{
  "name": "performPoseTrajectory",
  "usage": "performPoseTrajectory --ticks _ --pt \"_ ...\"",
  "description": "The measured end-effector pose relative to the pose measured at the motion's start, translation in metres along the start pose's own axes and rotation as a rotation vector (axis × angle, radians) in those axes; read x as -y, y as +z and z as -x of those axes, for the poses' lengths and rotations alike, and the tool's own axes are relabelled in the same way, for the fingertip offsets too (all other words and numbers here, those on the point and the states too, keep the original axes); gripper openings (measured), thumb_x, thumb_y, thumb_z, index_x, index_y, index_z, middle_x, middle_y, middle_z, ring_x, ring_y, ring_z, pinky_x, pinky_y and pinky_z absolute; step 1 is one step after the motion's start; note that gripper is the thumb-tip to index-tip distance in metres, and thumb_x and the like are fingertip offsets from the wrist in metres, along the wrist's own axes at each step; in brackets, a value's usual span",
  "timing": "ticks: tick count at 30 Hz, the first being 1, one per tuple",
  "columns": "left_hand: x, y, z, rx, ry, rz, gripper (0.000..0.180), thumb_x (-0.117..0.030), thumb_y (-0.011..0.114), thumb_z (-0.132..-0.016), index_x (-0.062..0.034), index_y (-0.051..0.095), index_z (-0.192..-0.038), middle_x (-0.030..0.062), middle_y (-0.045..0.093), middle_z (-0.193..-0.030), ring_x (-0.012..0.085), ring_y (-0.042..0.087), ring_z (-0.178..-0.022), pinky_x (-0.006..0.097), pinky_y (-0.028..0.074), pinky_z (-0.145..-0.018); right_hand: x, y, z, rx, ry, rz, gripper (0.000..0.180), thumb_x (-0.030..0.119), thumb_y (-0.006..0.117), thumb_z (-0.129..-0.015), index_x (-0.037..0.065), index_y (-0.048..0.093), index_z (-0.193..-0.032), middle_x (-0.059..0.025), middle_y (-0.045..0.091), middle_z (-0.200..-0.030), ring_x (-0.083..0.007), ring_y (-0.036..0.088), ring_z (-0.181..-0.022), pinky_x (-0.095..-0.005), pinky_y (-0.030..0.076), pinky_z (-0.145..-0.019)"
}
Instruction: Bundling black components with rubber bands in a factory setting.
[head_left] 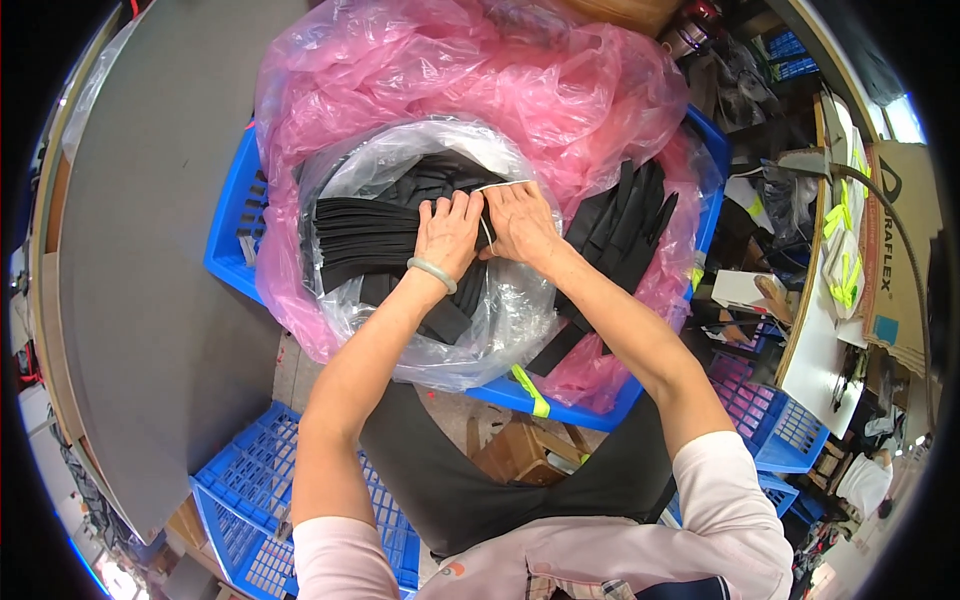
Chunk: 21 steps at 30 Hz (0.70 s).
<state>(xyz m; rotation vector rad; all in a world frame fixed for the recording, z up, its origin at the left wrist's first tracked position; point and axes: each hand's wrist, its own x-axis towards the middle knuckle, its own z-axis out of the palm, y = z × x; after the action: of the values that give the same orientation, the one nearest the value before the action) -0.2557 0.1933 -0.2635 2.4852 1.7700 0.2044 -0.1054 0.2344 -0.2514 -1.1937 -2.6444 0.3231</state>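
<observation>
A thick bundle of black fabric strips (pixel 362 235) lies stacked inside a clear plastic bag (pixel 480 357). My left hand (pixel 447 236), with a pale bangle at the wrist, is closed over the right end of this bundle. Close beside it, my right hand (pixel 522 222) is pinched on a thin white band (pixel 488 217), which runs across its fingers and down by the bundle's end. Its fingertips are partly hidden. More black strips (pixel 625 225) lie loose to the right, on pink plastic sheeting (pixel 450 65). A blue crate (pixel 228 225) holds all of this.
A grey tabletop (pixel 165 230) runs along the left. Blue mesh baskets (pixel 250 475) stand at lower left, with another blue basket (pixel 790 430) at the right. A wooden stool (pixel 520 452) shows between my legs. Farther right are a shelf and a cardboard box (pixel 905 250).
</observation>
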Motion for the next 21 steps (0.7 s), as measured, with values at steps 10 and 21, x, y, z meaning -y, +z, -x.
performPoseTrajectory --ticks 10,21 --pt "0.003 -0.022 0.003 -0.087 0.084 0.044 0.061 -0.013 0.072 -0.054 -0.0084 0.05 -0.111 0.0048 0.05 -0.098 0.0216 0.05 -0.094 0.04 0.036 -0.078 -0.013 -0.02 0.009 0.138 0.077 -0.194 0.093 0.041 0.085 -0.038 0.0 0.05 -0.113 -0.0148 0.059 -0.109 -0.0283 0.052 -0.109 -0.0383 0.035 -0.092" --pt "0.021 -0.097 0.001 -0.307 -0.214 0.499 0.075 -0.023 0.084 -0.05 -0.0044 0.051 -0.115 0.012 0.055 -0.111 0.0305 0.054 -0.102 0.041 0.041 -0.081 0.038 -0.053 0.035 0.176 0.56 -1.531 0.051 0.029 0.075 -0.073 -0.003 0.056 -0.108 -0.0068 0.062 -0.088 -0.0125 0.057 -0.079 -0.0274 0.045 -0.071"
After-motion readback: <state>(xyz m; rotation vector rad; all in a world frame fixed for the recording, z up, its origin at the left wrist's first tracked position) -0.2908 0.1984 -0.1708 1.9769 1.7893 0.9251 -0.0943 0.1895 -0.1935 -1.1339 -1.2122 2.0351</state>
